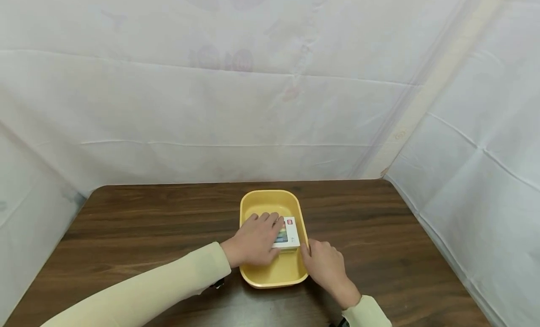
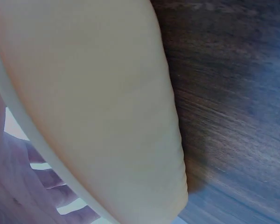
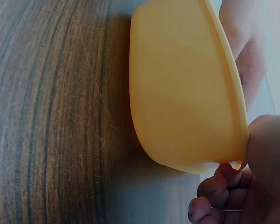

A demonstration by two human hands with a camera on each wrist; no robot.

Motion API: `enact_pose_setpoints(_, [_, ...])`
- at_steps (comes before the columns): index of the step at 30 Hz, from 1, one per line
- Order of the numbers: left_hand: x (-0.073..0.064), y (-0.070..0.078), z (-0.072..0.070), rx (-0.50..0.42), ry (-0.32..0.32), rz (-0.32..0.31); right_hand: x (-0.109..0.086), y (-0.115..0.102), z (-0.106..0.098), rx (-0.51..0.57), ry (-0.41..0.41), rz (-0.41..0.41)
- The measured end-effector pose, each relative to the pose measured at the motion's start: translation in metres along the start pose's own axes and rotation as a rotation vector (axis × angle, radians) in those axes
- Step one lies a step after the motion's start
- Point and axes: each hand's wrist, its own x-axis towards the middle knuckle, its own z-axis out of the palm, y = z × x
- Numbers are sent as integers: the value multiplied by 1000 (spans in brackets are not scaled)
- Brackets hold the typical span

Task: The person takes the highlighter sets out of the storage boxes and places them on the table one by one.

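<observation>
A yellow rectangular plastic basin [image 1: 278, 271] with rounded corners sits on the table. Inside it is a small white carton [image 1: 291, 235] with a red logo and a coloured picture, partly hidden by the left hand. My left hand [image 1: 258, 240] reaches over the basin's left rim and holds the carton from above, thumb at its near side and fingers towards its far side. My right hand [image 1: 326, 266] grips the basin's right rim near the front corner, thumb over the rim. In the right wrist view, its curled fingers [image 3: 213, 184] lie against the outer wall.
A dark brown wood-grain table [image 1: 168, 214] lies beneath the basin, its surface extending to both sides. White sheeting [image 1: 202, 111] hangs behind the far edge and along both sides.
</observation>
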Motion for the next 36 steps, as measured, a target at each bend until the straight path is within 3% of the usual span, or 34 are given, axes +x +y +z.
enact_pose_setpoints(9, [-3, 4, -5, 21, 8, -8, 0, 1, 1, 0, -14, 8])
enact_pose_setpoints(26, [-5, -4, -20, 69, 14, -31, 5, 2, -1, -14, -4, -28])
enact_pose_setpoints(36, [-11, -9, -26, 73, 55, -53, 12, 9, -3, -19, -28, -15])
